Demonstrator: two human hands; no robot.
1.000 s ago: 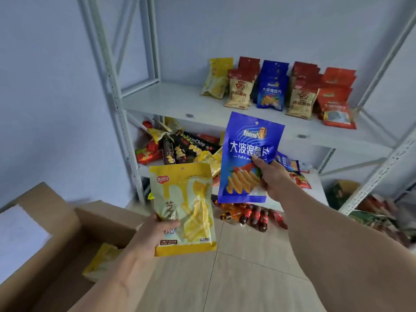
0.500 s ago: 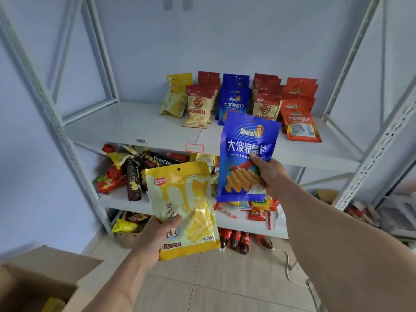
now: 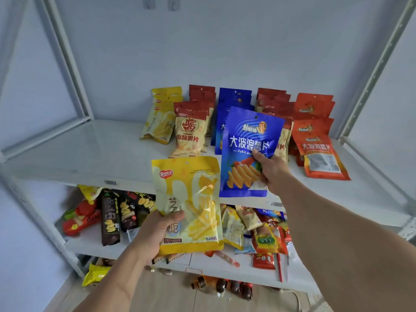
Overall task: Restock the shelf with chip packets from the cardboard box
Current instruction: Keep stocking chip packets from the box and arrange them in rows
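Note:
My left hand (image 3: 155,230) grips a yellow chip packet (image 3: 189,199) by its lower left corner, holding it upright in front of the shelf's front edge. My right hand (image 3: 270,172) pinches a blue chip packet (image 3: 245,149) at its right side, raised over the white upper shelf (image 3: 90,154). Just behind the blue packet stands a stack of matching blue packets (image 3: 229,102). Rows of yellow (image 3: 161,115), red-and-cream (image 3: 191,129) and orange packets (image 3: 315,131) stand along the shelf's back. The cardboard box is out of view.
The lower shelf (image 3: 90,246) holds a jumble of dark, red and yellow snack packs. Several dark bottles (image 3: 225,287) lie on the wooden floor under it. White metal uprights (image 3: 373,68) frame the shelf. The left half of the upper shelf is bare.
My view has moved toward the shelf and the cardboard box has dropped out of sight. Both hands have carried their packets forward; the blue one now hangs over the upper shelf.

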